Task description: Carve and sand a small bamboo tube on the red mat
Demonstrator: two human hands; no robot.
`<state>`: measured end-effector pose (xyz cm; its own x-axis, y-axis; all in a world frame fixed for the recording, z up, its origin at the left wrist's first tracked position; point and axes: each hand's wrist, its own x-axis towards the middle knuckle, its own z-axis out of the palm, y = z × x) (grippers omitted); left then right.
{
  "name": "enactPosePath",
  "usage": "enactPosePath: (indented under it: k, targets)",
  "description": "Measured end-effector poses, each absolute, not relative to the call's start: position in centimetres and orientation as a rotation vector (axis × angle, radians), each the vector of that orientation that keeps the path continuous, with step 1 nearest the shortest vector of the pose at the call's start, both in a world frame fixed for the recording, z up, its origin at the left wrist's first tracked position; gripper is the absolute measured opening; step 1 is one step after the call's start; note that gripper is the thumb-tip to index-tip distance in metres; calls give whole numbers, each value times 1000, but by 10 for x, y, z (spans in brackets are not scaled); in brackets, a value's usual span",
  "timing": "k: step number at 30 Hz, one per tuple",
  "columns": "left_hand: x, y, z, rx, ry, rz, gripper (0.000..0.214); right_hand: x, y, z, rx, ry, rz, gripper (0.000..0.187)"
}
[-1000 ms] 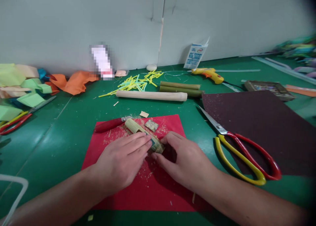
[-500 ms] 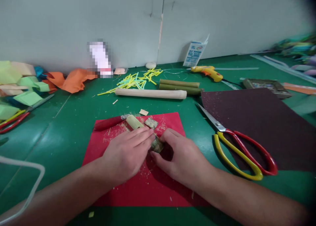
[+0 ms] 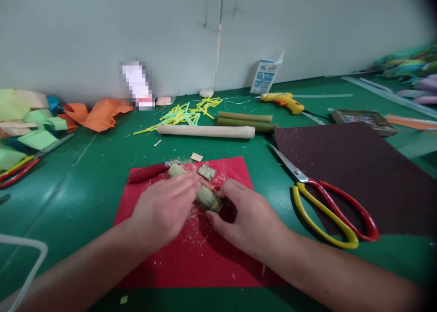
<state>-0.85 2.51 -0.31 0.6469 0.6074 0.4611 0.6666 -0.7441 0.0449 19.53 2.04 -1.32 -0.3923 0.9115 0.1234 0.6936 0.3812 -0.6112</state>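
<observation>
A short pale bamboo piece (image 3: 204, 194) lies slanted on a red sheet (image 3: 191, 253) strewn with shavings. My right hand (image 3: 246, 218) pinches its near end with fingers closed round it. My left hand (image 3: 164, 209) lies over the piece's middle, blurred by motion, fingers pressed together on top of it; whether something is under them is hidden. A red-handled knife (image 3: 150, 171) lies at the sheet's far left corner, beside a small square scrap (image 3: 206, 171).
Red-and-yellow scissors (image 3: 324, 198) lie right of the sheet on a dark sandpaper sheet (image 3: 362, 166). Behind are a wooden dowel (image 3: 205, 131), two green bamboo tubes (image 3: 246, 121), cut straws (image 3: 184, 114) and a glue gun (image 3: 283, 100). Coloured paper (image 3: 37, 121) and more scissors (image 3: 20, 166) lie left.
My left hand has slid back toward me along the bamboo piece, uncovering more of its near part. My right hand has kept its grip on the end.
</observation>
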Motion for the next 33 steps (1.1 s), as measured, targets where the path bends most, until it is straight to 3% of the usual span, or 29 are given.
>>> enactPosePath:
  k: [12, 16, 20, 25, 30, 33]
  targets:
    - [-9, 25, -3, -2845, -951, -658, 31, 196, 19, -9, -1406, -2234, 697, 16]
    - [-11, 26, -6, -2679, -1174, -730, 29, 198, 20, -8, -1432, -2246, 702, 16]
    - [-9, 23, -6, -2792, -989, -726, 30, 199, 21, -7, -1401, -2262, 720, 14]
    - [-11, 27, -3, -2690, -1196, -757, 29, 200, 20, -8, -1452, -2271, 699, 17]
    - [-8, 22, 0, -2861, -991, -692, 31, 201, 20, -7, -1421, -2279, 700, 14]
    - [-9, 24, -2, -2719, -1180, -756, 29, 202, 19, -6, -1456, -2281, 670, 18]
